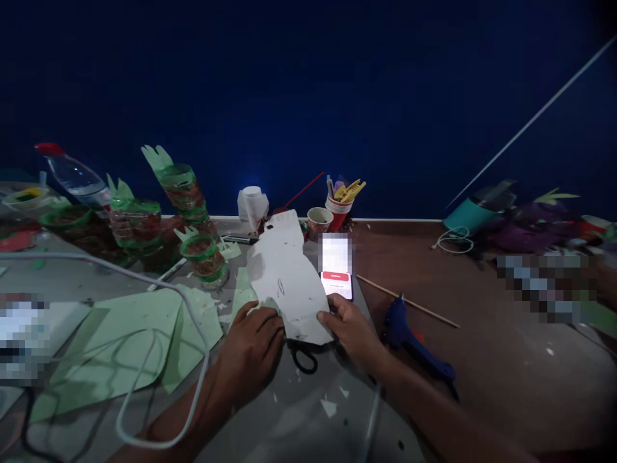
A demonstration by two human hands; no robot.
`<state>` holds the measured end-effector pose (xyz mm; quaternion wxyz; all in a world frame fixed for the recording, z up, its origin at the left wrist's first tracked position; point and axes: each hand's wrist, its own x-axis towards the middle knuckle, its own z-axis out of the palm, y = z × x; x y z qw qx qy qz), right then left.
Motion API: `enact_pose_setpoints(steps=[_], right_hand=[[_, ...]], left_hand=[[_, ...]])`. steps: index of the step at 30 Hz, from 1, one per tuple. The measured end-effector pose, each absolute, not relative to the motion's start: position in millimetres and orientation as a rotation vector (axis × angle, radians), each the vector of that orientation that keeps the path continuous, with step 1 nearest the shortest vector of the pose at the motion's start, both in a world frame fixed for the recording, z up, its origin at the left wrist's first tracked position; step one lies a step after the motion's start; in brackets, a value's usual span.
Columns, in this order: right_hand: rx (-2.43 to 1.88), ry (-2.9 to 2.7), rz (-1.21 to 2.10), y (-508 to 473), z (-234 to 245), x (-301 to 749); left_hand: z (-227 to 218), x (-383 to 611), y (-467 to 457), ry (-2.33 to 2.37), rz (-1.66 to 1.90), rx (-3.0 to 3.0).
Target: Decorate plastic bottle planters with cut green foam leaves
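Observation:
A white paper cut-out (292, 273) with wavy edges and a few dark marks lies in the middle, tilted toward the back. My right hand (354, 326) grips its lower right edge, thumb on top and the fingers partly hidden. At its lower left edge rests my left hand (255, 337), fingers bent and somewhat apart, with no object visible in them. Black scissors handles (304, 360) stick out below the paper; the rest of them is hidden. A lit phone (337, 283) stands just behind my right hand. Green paper (241, 292) shows under the cut-out's left side.
Green paper sheets (130, 341) and a white cable (197, 379) lie left. Several green-rimmed plastic containers (205, 257) stand behind. A blue glue gun (419, 347) and wooden stick (409, 301) lie right. Cups (320, 220) stand at the back. Part of another person's hand (607, 280) shows far right.

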<state>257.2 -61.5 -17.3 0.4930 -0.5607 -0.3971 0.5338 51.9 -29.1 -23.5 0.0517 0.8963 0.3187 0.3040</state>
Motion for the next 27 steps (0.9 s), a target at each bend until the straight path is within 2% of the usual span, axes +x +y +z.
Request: enact_pose_setpoints(steps=[13,18,23,27], right_hand=[[-1.388,-1.097,1.284,-64,-25,261],[-1.355,-1.125,1.377,-65,-26,262],[-1.386,-1.167,1.237,-65,-21,263],[-1.344,-1.156,1.209,-65,-21,262]], left_hand=[[-21,52,-30,0.985,0.989,2.680],[-21,51,-30,1.015,1.007,2.658],[-17,49,-31,1.018,1.022,2.640],[-20,38,-18,1.162,1.193,2.550]])
